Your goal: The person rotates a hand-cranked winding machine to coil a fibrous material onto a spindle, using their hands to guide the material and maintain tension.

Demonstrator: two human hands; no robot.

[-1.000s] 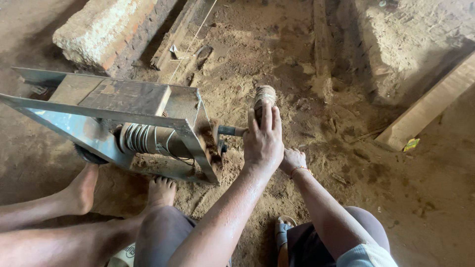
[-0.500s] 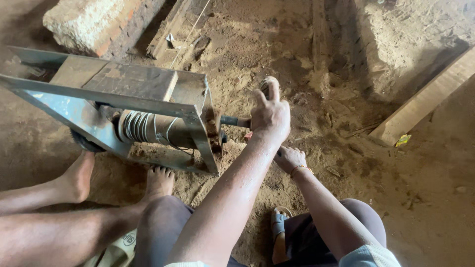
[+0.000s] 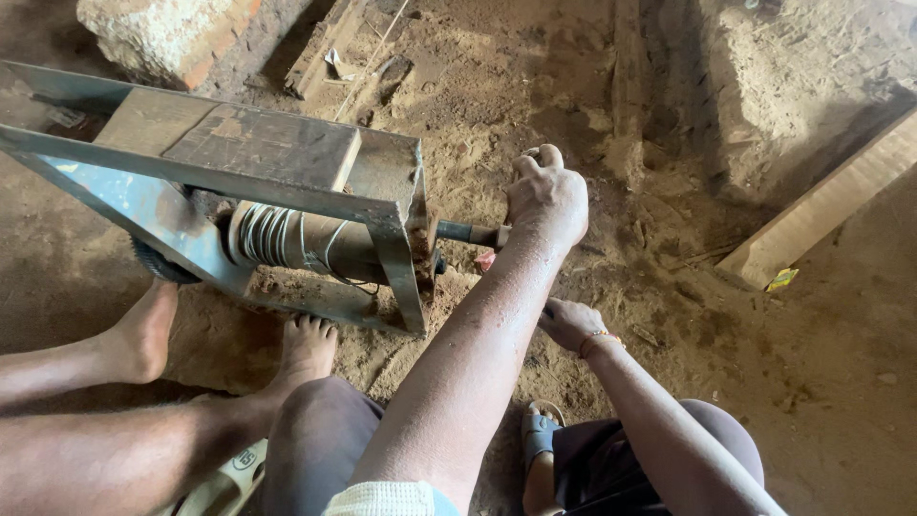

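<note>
A: While the left hand [image 3: 549, 196] wraps its grip tight round the crank handle [image 3: 473, 233], where is the right hand [image 3: 571, 323]?

B: Low on the dirt floor [image 3: 812, 382], loosely curled, holding nothing. Both feet brace the metal frame [image 3: 229, 172], likely steadying its wire-wound spool [image 3: 287, 239].

A: Surroundings?

B: Sandy ground, a brick block [image 3: 162, 33], a wooden plank [image 3: 821, 205].

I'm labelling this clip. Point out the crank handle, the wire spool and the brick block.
crank handle [image 3: 468, 232], head view, on the dark shaft.
wire spool [image 3: 270, 235], head view, on the wound coils.
brick block [image 3: 162, 33], head view, on its pale top face.
</note>
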